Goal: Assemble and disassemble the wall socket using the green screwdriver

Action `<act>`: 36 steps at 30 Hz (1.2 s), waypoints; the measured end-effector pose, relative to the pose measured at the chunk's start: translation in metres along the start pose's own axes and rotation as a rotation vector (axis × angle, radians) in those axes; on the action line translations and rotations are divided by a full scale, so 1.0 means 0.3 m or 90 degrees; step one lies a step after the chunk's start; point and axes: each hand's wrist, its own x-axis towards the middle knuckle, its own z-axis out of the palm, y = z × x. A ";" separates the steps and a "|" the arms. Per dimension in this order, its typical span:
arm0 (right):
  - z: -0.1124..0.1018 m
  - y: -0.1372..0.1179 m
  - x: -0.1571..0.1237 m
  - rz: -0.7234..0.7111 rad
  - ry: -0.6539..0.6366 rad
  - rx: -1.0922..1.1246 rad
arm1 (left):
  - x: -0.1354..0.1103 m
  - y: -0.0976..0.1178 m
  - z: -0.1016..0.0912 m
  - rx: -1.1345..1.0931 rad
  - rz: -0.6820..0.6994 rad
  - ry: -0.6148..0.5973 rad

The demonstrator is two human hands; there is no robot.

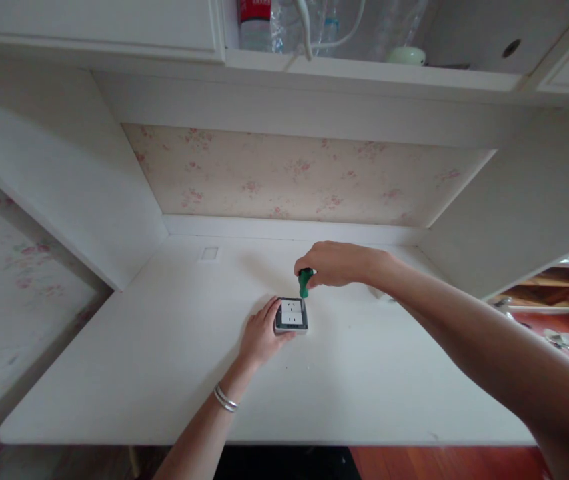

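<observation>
A wall socket [291, 313] with a white face and a dark surround lies on the white desk. My left hand [261, 333] grips it from the left, fingers along its far left side and thumb by its near edge. My right hand [331, 263] is closed around the green handle of a screwdriver [305, 283], held upright above the socket. The screwdriver's tip points down at the socket's far right corner; whether it sits in a screw is too small to tell.
The white desk [164, 360] runs back to a wallpapered wall [294, 175]. Above hangs a cabinet shelf [374, 79] with bottles and a white cable [307, 30]. A small square frame [209, 253] lies at the back left. Something small sits partly behind my right forearm.
</observation>
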 end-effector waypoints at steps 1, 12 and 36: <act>0.000 -0.002 0.002 0.011 0.005 -0.005 | 0.000 0.001 -0.001 -0.001 0.000 -0.002; 0.022 0.014 0.024 -0.030 0.013 0.054 | -0.001 0.006 -0.005 -0.001 -0.003 -0.002; 0.037 0.005 0.033 0.101 0.062 -0.092 | -0.007 0.010 -0.007 0.023 0.001 -0.008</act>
